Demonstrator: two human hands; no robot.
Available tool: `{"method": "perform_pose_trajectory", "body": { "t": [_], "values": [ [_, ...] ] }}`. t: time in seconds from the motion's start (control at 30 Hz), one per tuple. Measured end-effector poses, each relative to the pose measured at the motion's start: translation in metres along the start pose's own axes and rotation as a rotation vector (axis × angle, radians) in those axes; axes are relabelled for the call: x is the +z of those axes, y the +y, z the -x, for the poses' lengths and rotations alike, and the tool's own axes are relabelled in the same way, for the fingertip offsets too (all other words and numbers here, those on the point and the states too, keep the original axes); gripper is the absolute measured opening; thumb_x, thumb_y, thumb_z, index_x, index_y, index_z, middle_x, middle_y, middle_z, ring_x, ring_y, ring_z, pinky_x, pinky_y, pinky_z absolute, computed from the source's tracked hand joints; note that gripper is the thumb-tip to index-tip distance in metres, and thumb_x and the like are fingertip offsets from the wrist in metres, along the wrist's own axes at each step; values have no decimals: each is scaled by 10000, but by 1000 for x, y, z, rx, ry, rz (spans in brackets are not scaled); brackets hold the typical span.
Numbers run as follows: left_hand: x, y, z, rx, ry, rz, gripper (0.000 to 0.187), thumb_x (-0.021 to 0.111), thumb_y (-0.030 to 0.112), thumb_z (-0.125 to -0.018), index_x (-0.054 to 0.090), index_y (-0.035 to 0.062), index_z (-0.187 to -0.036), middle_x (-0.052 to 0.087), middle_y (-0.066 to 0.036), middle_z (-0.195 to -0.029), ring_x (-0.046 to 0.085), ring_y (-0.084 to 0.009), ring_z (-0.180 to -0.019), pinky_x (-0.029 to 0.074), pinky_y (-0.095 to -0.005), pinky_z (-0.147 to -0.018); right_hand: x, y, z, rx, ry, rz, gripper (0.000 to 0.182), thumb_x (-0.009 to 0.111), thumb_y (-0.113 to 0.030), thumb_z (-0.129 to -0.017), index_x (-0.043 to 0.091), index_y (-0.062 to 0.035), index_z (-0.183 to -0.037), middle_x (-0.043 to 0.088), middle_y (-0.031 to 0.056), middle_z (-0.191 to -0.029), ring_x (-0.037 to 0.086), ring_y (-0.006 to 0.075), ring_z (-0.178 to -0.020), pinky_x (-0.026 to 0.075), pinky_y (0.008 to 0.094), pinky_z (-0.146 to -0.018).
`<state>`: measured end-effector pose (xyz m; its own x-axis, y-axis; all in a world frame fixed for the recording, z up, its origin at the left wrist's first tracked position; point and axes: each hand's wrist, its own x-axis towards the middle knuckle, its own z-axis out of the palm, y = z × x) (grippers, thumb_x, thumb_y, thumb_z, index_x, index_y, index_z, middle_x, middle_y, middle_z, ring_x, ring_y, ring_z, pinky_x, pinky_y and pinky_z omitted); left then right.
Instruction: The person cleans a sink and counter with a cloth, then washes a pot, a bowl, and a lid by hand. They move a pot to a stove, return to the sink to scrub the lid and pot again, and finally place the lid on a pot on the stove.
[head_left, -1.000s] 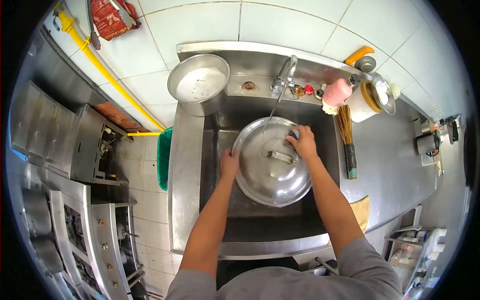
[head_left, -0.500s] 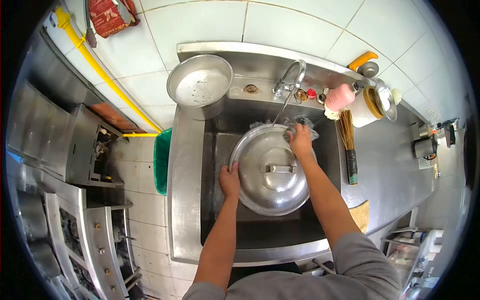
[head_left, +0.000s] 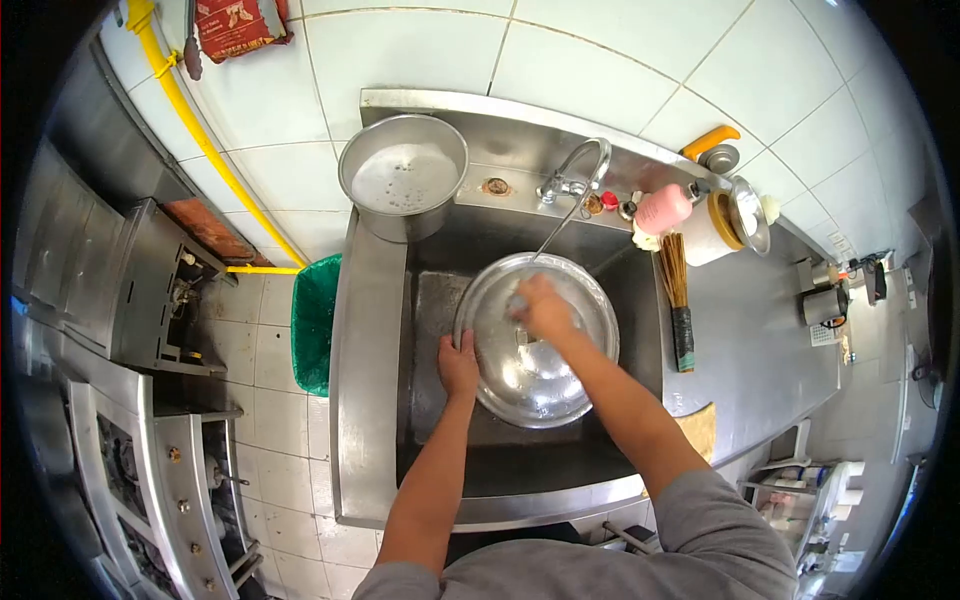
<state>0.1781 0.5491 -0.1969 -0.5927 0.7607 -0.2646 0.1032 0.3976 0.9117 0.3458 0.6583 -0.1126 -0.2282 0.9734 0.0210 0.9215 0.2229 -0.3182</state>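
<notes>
A large round metal pot lid [head_left: 545, 385] lies in the steel sink [head_left: 435, 455], its handle side up. My left hand [head_left: 459, 366] grips the lid's left rim, thumb on top. Over the upper middle of the lid, my right hand [head_left: 546, 308] is closed around a small grey scrubbing pad [head_left: 517, 304]. Motion blurs this hand and the pad, and the exact material cannot be made out. The right hand partly hides the lid's handle. Water runs from the faucet [head_left: 598, 160] onto the lid's far edge.
A deep pot [head_left: 405, 222] with whitish liquid stands at the sink's back left corner. On the right are a pink bottle [head_left: 663, 210], a bamboo brush [head_left: 680, 310] and a tan cloth [head_left: 698, 430]. A green-lined bin [head_left: 316, 330] stands left of the sink.
My right hand has moved from the lid's far right edge leftward and nearer, onto its middle. My left hand stays on the rim. The splashing at the far edge has died down.
</notes>
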Motion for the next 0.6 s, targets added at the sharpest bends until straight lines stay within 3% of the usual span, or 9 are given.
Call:
{"method": "perform_pose_trajectory", "body": {
  "t": [0.07,0.13,0.2,0.23,0.33,0.4,0.43,0.5,0.6],
  "values": [
    [-7,3,3,-26,-46,-31,419,649,348,-914,593,-60,-992,663,-233,-909,636,-377,-865,474,-437,-792,1,-21,4,-232,-238,9,384,768,-298,-776,609,-128,-1082,555,186,-1129,554,362,-1108,483,455,-915],
    [-12,0,10,-54,-91,-60,404,639,339,-921,592,-56,-997,659,-238,-905,637,-380,-867,474,-443,-789,4,18,-14,-226,-220,-96,381,724,-353,-815,595,-111,-1080,560,171,-1137,543,341,-1141,480,460,-921],
    [-7,-8,15,1,-68,-168,452,637,391,-917,568,-41,-1030,634,-265,-985,613,-428,-934,469,-471,-811,-9,33,-32,407,73,59,402,692,-376,-840,585,-90,-1102,564,157,-1143,552,338,-1117,477,480,-900],
    [-9,-16,21,2,-64,-171,452,637,391,-917,568,-41,-1030,634,-265,-985,613,-428,-934,469,-471,-811,-4,31,-34,406,72,55,402,692,-376,-840,585,-90,-1102,564,157,-1143,552,338,-1117,477,480,-900],
    [-20,-32,49,-55,-155,-115,466,636,395,-923,554,-45,-1053,626,-240,-1002,613,-385,-916,472,-449,-806,11,-2,-22,26,89,215,395,693,-349,-830,588,-86,-1104,572,146,-1141,566,336,-1047,473,493,-853],
    [-40,-15,50,-335,-338,164,536,558,458,-962,540,-56,-1114,612,-199,-1053,603,-353,-902,468,-427,-810,19,-37,0,-393,-77,22,398,736,-295,-777,607,-78,-1085,594,146,-1101,560,347,-1070,453,463,-917],
    [-39,-25,34,-333,-341,154,536,558,458,-962,540,-56,-1114,612,-199,-1053,603,-353,-902,468,-427,-810,26,-54,11,-572,-175,-44,391,745,-282,-765,617,-92,-1081,598,140,-1093,558,351,-1069,449,462,-924],
    [-26,-50,-10,-314,-205,375,645,463,552,-976,523,-35,-1235,601,-108,-1166,595,-269,-971,466,-406,-862,37,-74,22,-736,-230,-169,408,759,-279,-753,625,-122,-1105,590,133,-1123,556,350,-1080,442,456,-938],
    [-25,4,-34,-430,-257,650,782,391,628,-968,418,-19,-1407,576,-128,-1274,587,-256,-1062,437,-379,-942,44,-75,-1,-720,-239,-187,456,760,-284,-754,617,-136,-1161,566,135,-1193,551,340,-1106,436,452,-954]
  ]
}}
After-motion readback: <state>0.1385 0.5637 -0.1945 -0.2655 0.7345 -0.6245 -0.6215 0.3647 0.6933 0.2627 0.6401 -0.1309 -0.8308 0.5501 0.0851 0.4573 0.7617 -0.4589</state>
